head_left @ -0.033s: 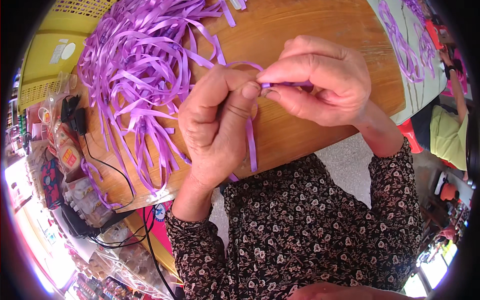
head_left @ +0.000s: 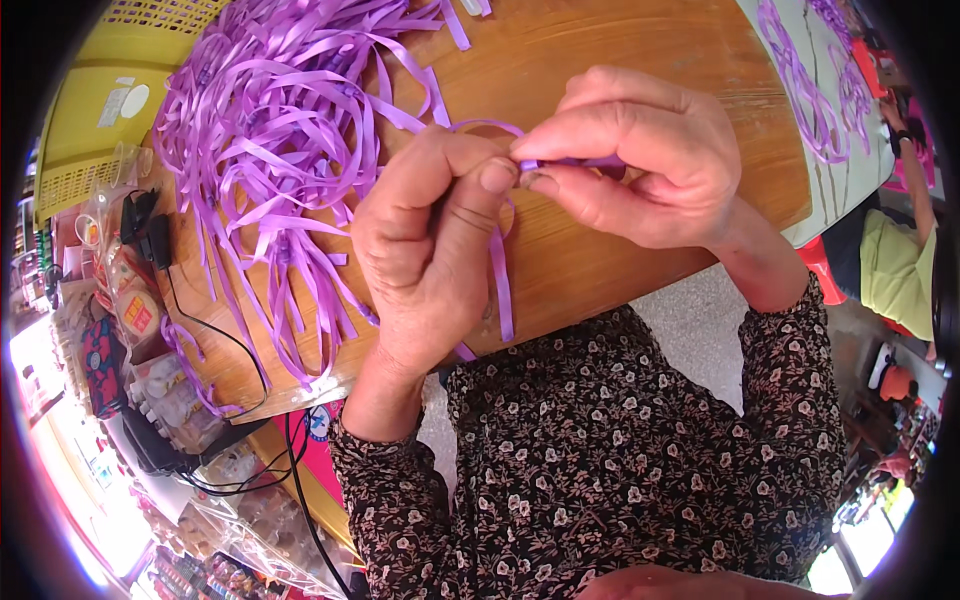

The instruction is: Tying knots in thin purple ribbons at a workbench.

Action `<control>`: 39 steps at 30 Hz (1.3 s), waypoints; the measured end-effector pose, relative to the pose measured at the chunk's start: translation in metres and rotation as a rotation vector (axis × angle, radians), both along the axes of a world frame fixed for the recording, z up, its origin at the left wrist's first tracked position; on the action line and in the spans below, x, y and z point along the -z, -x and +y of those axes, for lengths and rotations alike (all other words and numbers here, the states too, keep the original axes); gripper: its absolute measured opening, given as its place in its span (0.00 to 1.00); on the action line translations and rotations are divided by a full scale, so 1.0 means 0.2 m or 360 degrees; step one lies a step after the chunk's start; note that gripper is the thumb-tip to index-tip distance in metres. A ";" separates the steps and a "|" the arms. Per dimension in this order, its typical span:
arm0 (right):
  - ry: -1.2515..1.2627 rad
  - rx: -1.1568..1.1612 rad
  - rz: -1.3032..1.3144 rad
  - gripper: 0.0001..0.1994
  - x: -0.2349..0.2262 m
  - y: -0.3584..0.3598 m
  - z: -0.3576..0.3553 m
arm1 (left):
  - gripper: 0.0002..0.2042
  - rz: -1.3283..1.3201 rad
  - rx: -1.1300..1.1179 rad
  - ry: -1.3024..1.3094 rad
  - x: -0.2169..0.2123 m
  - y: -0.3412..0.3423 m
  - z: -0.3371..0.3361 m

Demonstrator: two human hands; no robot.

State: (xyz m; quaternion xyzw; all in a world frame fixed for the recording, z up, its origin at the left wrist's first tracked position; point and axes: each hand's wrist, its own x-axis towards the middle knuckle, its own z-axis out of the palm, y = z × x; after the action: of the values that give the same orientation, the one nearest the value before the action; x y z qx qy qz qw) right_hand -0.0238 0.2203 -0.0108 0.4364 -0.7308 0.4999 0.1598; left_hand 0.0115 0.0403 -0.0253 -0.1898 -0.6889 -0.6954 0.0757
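Left hand (head_left: 430, 250) and right hand (head_left: 630, 160) meeting above a round wooden table (head_left: 640, 50), fingertips of both pinched together on a thin purple satin ribbon strip (head_left: 500, 270) dangling between them, heap of loose purple ribbons (head_left: 270, 130) just left.

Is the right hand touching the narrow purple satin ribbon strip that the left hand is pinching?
Touching. The head view shows the right hand pinching the narrow purple satin ribbon strip at its fingertips, directly against the left hand.

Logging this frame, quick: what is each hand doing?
Left hand: shut, pinching the purple ribbon.
Right hand: shut, pinching the same ribbon.
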 end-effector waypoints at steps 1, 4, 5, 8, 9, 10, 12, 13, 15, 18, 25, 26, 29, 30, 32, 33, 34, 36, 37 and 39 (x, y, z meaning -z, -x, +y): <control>-0.0004 0.0002 -0.0037 0.12 0.01 0.00 0.00 | 0.02 -0.0078 -0.0013 -0.0117 0.00 0.00 0.01; -0.0009 0.0010 -0.0020 0.11 0.01 0.02 -0.01 | 0.03 -0.0256 -0.0095 -0.0221 -0.02 -0.03 0.02; -0.0008 0.0010 -0.0018 0.11 0.02 0.02 -0.01 | 0.04 -0.0376 -0.0181 -0.0270 -0.04 -0.04 0.04; 0.0026 0.0068 -0.0042 0.11 0.03 0.03 -0.02 | 0.04 -0.0619 -0.0175 -0.0465 -0.06 -0.03 0.06; 0.0010 0.0083 0.0062 0.11 0.02 0.04 -0.02 | 0.04 -0.0618 -0.0164 -0.0466 -0.06 -0.03 0.06; -0.0006 0.0099 0.0166 0.11 0.02 0.04 -0.02 | 0.04 -0.0705 -0.0068 -0.0588 -0.05 -0.02 0.04; -0.0013 0.0082 0.0158 0.11 0.03 0.04 -0.03 | 0.04 -0.0790 0.0016 -0.0709 -0.02 -0.01 0.02; -0.0022 0.0066 0.0150 0.11 0.03 0.04 -0.03 | 0.05 -0.0777 0.0056 -0.0776 0.00 0.00 0.01; -0.0025 0.0055 0.0094 0.12 0.02 0.03 -0.05 | 0.05 -0.0754 0.0077 -0.0843 0.01 0.01 -0.01; -0.0008 0.0017 -0.0020 0.13 0.01 0.04 -0.04 | 0.06 -0.0856 0.0088 -0.0933 0.02 0.01 -0.02; 0.0295 0.0022 -0.0518 0.16 0.02 -0.02 -0.05 | 0.07 -0.0952 0.0160 -0.1015 0.02 0.02 -0.02; 0.0294 0.0020 -0.0519 0.16 0.02 -0.02 -0.05 | 0.07 -0.0924 0.0138 -0.1013 0.01 0.01 -0.01; 0.0363 0.0010 -0.0601 0.15 0.02 -0.01 -0.04 | 0.07 -0.0926 0.0163 -0.0987 0.01 0.01 -0.02; 0.0275 -0.0034 -0.0509 0.14 0.02 0.02 -0.02 | 0.07 -0.0925 0.0166 -0.0988 0.01 0.01 -0.02; 0.0187 -0.0079 -0.0417 0.12 0.02 0.03 -0.01 | 0.08 -0.0942 0.0144 -0.1013 0.02 0.01 -0.02; 0.0144 -0.0048 -0.0382 0.12 0.01 0.03 -0.01 | 0.08 -0.0943 0.0143 -0.1013 0.02 0.01 -0.02; 0.0101 -0.0017 -0.0346 0.11 0.01 0.03 -0.01 | 0.08 -0.0939 0.0154 -0.1031 0.02 0.01 -0.01; 0.0108 0.0000 -0.0330 0.10 0.00 0.02 -0.02 | 0.08 -0.0936 0.0160 -0.1049 0.02 0.01 -0.01; 0.0114 0.0020 -0.0312 0.10 0.00 0.02 -0.02 | 0.08 -0.0929 0.0148 -0.1045 0.03 0.02 -0.02; 0.0104 0.0042 -0.0299 0.10 0.00 0.01 -0.02 | 0.08 -0.0923 0.0133 -0.1042 0.03 0.02 -0.02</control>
State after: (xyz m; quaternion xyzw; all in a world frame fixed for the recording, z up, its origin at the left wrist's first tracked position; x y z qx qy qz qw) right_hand -0.0266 0.2158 -0.0101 0.3726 -0.7316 0.5600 0.1114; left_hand 0.0080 0.0372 -0.0322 0.0194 -0.4166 -0.9041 -0.0928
